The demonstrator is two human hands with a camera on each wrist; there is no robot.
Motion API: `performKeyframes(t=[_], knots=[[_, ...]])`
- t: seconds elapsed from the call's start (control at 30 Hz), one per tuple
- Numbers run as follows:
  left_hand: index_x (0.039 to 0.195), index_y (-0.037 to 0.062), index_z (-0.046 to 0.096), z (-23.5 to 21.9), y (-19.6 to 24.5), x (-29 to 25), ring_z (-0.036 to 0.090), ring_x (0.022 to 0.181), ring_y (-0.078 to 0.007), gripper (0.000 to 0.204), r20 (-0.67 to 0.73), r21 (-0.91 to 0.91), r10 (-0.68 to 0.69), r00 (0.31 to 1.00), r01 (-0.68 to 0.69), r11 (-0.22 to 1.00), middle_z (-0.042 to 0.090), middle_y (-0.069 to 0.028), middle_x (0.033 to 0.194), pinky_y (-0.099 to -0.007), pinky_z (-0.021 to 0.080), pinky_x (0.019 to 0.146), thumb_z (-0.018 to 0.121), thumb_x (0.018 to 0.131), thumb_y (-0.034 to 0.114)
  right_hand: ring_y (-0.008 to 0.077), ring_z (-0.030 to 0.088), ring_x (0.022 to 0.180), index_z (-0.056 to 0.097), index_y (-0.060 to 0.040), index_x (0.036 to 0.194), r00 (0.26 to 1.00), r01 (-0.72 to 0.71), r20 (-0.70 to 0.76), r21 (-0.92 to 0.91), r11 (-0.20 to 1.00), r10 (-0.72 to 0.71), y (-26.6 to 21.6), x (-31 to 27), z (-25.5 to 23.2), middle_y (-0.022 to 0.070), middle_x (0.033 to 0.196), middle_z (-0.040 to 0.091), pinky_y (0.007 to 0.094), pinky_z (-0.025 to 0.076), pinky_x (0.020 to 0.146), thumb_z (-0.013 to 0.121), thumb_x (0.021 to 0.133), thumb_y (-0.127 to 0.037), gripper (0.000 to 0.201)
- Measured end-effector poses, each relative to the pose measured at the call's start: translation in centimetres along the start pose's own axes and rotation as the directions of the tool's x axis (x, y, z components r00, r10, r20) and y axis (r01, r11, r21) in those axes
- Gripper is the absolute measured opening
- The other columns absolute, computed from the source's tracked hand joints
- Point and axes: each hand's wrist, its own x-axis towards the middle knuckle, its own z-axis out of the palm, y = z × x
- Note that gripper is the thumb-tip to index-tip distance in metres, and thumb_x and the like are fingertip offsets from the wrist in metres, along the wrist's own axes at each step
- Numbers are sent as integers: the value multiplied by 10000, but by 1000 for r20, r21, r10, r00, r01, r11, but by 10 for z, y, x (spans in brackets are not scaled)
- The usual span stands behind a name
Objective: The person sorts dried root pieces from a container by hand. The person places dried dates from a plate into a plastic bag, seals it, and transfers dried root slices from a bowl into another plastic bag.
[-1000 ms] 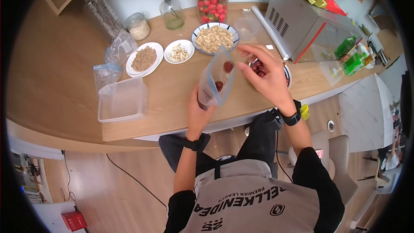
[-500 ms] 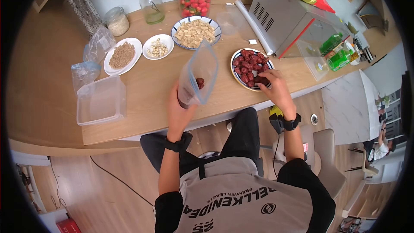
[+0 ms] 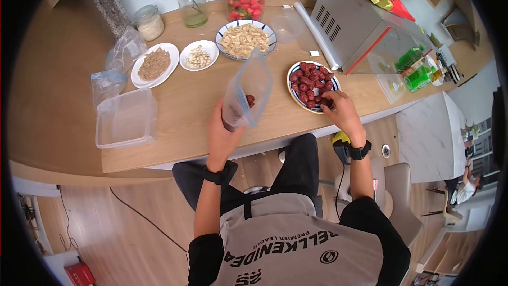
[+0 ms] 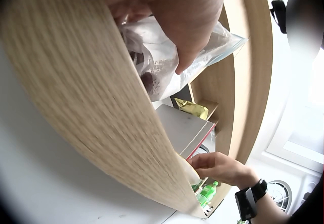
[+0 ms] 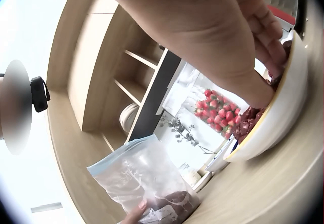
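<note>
My left hand [image 3: 223,139] grips a clear zip bag [image 3: 257,80] by its lower part, its blue-edged mouth spread wide. Dark red dates lie inside, and in the right wrist view they gather at the bottom of the bag [image 5: 144,171]. To the right, a blue-rimmed bowl [image 3: 290,86] holds wrinkled red dates [image 3: 312,77]. Thumb and fingers of my right hand [image 3: 345,114] reach over its near edge and pinch a dark date [image 3: 327,103]. The right wrist view has those fingertips down among the dates [image 5: 248,124], partly hidden by the bowl wall.
Behind the bag stand a bowl of pale chopped pieces [image 3: 244,39], a small plate of whitish kernels [image 3: 199,57] and a plate of brown strips [image 3: 154,65]. A clear plastic box [image 3: 127,119] sits left, near crumpled bags [image 3: 108,86]. A grey oven-like appliance [image 3: 354,32] stands back right.
My right hand has gone from beside the bag's mouth down to the date bowl at the right. A date seen at the bag's mouth earlier has dropped inside. The left hand keeps its hold.
</note>
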Motion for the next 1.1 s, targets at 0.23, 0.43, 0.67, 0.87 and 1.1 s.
performKeyframes(t=[0.23, 0.43, 0.67, 0.87, 1.1], knots=[[1430, -7, 494, 3, -9, -1, 645, 1226, -282, 719, 2, -106, -35, 999, 35, 994, 663, -187, 1302, -392, 489, 1047, 819, 794, 75, 243, 642, 742, 690, 30, 1134, 994, 47, -103, 42, 998, -43, 5, -8, 6, 162, 949, 709, 343, 529, 708, 746, 893, -56, 263], [1429, -5, 497, 3, -7, -1, 640, 1233, -296, 728, -11, -101, -54, 998, 53, 994, 660, -194, 1303, -401, 490, 1046, 821, 782, 74, 127, 561, 669, 705, 1, 1169, 983, 36, -183, 300, 953, 21, -30, 1, -4, 73, 828, 669, 275, 457, 617, 742, 927, -85, 259], [1433, -16, 493, 3, -20, 3, 657, 1205, -291, 738, -1, -60, 3, 1000, -3, 998, 662, -195, 1301, -402, 506, 1029, 832, 789, 101, 67, 474, 614, 706, -40, 1217, 917, 338, -358, 456, 823, -177, -133, 49, -25, 8, 821, 649, 228, 406, 568, 780, 889, -72, 338], [1431, -39, 482, 3, -9, -1, 645, 1216, -264, 752, -4, -46, -43, 999, 43, 998, 654, -193, 1310, -398, 503, 1033, 857, 805, 144, 90, 516, 613, 708, -53, 1223, 888, 393, -365, 280, 876, -281, -130, 53, -32, 59, 964, 725, 255, 451, 572, 776, 883, -75, 348], [1449, -44, 456, 5, -14, -1, 616, 1262, -275, 796, 43, -85, -37, 998, 40, 996, 622, -204, 1357, -398, 480, 1060, 872, 799, 150, 278, 705, 841, 714, -12, 1164, 956, 47, -290, 23, 999, -39, 23, 63, -21, 150, 1063, 743, 362, 561, 787, 719, 911, -89, 265]])
